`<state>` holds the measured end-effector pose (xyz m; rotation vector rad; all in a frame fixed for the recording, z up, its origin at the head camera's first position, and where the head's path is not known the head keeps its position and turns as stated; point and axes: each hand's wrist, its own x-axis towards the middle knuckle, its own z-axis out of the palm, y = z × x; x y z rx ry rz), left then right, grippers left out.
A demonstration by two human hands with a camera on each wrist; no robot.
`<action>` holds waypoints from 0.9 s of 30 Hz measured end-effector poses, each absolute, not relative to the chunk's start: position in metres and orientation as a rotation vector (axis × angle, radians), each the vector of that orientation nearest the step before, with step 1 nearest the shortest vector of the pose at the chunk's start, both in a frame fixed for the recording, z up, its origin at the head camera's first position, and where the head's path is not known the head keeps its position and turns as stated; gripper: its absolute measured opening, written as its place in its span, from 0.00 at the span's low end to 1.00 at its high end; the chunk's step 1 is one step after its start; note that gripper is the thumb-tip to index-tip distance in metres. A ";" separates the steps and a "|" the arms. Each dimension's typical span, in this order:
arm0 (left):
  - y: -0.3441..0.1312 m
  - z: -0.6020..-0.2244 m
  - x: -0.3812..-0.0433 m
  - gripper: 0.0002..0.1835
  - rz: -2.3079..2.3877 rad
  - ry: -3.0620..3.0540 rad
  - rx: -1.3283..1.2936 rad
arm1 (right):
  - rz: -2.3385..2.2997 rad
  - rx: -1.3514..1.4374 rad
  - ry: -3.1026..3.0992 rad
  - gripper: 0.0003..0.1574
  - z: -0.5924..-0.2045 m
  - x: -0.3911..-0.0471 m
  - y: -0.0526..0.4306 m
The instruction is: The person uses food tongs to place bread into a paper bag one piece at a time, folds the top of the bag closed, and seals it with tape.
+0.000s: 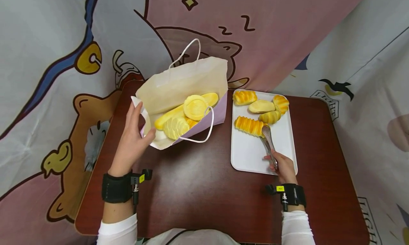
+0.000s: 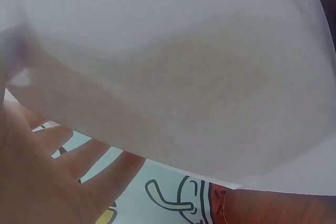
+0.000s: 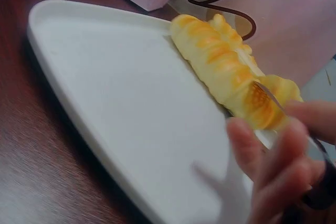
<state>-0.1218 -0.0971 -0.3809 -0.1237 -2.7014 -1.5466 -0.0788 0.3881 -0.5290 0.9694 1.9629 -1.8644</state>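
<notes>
In the head view my left hand [image 1: 131, 142] is at the left side of an upright paper bag [image 1: 185, 81], its fingers fairly straight and touching the bag's edge. Inside the bag lie a long yellow bread [image 1: 170, 118], a round tart-like piece [image 1: 195, 107] and a pale ridged bun [image 1: 176, 128]. My right hand [image 1: 284, 167] holds metal tongs [image 1: 270, 140] over a white tray [image 1: 243, 156]. The tong tips are at the right end of a ridged golden bread roll [image 1: 249, 126]. In the right wrist view, one tong arm lies against the roll [image 3: 215, 61].
Several other breads sit toward the tray's back, among them a ridged roll [image 1: 244, 97] and a smooth oval bun [image 1: 261, 106]. White cord handles [image 1: 207, 135] stick out from the bag. Printed cloth [image 1: 281, 32] hangs behind the dark wooden table [image 1: 191, 188].
</notes>
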 end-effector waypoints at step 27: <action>-0.102 -0.396 -0.127 0.44 -1.526 -2.702 -0.117 | -2.255 1.026 1.861 0.30 -0.522 -0.041 0.363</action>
